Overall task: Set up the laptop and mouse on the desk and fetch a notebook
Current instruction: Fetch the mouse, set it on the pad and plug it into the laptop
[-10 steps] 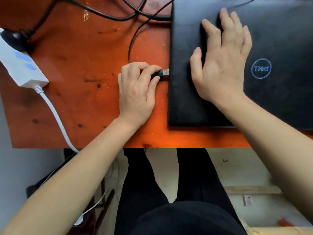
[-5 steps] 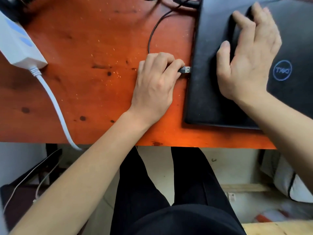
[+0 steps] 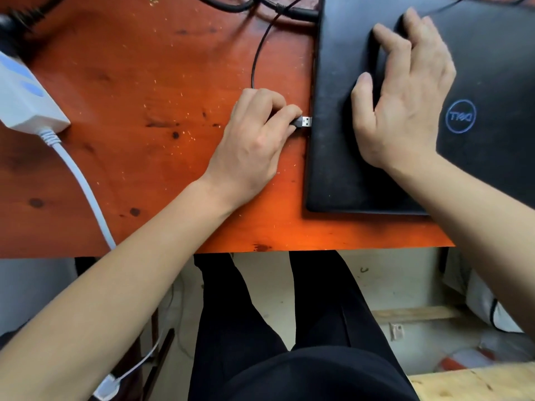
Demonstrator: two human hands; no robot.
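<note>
A closed black laptop (image 3: 341, 157) lies on the orange-red wooden desk (image 3: 130, 96) at the right. My right hand (image 3: 405, 105) rests flat on its lid, fingers spread. My left hand (image 3: 254, 143) pinches a black USB plug (image 3: 304, 122) with a thin black cable (image 3: 256, 56) running up the desk. The plug's metal tip is at the laptop's left edge, touching or almost touching it. No mouse and no notebook are in view.
A white power strip (image 3: 26, 102) with a white cord (image 3: 84, 186) lies at the desk's left edge. Thick black cables (image 3: 231, 7) cross the far side, one plugged into the laptop's left rear. My legs are below the desk's front edge.
My left hand has carried the USB plug rightward up to the laptop's left edge. My right hand stays flat on the lid. The camera view has shifted.
</note>
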